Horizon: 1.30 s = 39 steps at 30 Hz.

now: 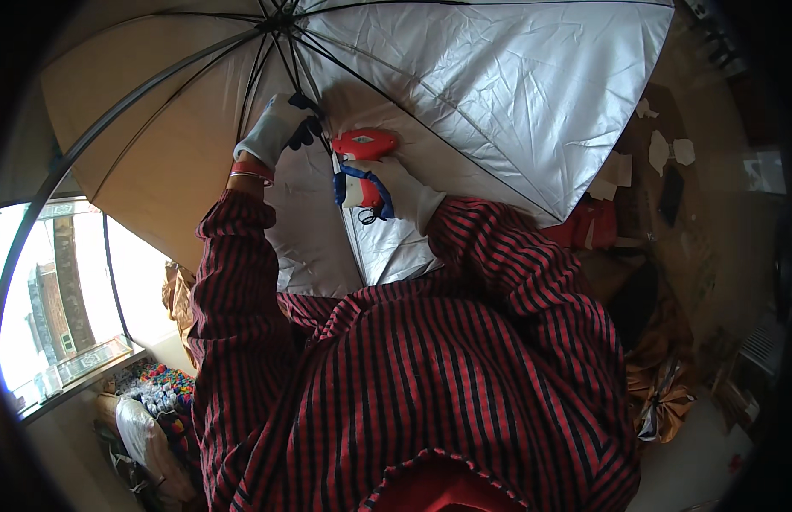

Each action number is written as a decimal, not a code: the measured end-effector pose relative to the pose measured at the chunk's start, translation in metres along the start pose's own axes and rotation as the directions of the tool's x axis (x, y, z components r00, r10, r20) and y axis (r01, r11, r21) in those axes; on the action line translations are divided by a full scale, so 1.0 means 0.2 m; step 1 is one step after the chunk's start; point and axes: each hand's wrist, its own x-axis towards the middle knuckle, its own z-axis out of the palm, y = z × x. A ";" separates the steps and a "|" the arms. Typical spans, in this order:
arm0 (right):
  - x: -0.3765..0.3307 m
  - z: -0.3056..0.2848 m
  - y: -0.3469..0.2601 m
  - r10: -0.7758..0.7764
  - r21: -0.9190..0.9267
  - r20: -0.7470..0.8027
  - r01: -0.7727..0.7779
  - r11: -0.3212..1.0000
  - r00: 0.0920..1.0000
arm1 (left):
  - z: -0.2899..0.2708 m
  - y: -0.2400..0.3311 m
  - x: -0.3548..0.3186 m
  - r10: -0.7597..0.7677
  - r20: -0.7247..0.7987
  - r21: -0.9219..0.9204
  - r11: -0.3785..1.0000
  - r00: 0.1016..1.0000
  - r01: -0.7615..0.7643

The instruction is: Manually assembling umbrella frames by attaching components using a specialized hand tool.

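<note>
1. Now, the open umbrella (498, 77), a broad canopy of shiny silver and dull brown fabric, spanned the far side, its slender black metal ribs (242, 37) meeting at a dark hub (276, 23); with weak support, the whole frame could have swung round.

2. Over on the right, a white-gloved right hand (394, 186) with blue-coated fingers was clenched round a rounded red plastic hand tool (366, 143), just in front of the canopy! A slip there might have snagged or creased the cloth.

3. Just left and farther off, the left hand (281, 128), in a white glove with navy fingertips, curled beside the ribs; whether it pinched one, I couldn't tell. A loose hold could have let a rib spring away.

4. And those hands were close: a misdirected tool might have caught the left glove.

5. Watch the small black loop (368, 216) below the tool; it could have hooked something, had it swung free.
</note>
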 end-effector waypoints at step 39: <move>-0.09 0.23 -0.10 -0.186 -0.411 0.116 0.217 0.885 0.976 | -0.55 0.03 0.09 0.011 -0.206 0.552 0.827 0.978 0.107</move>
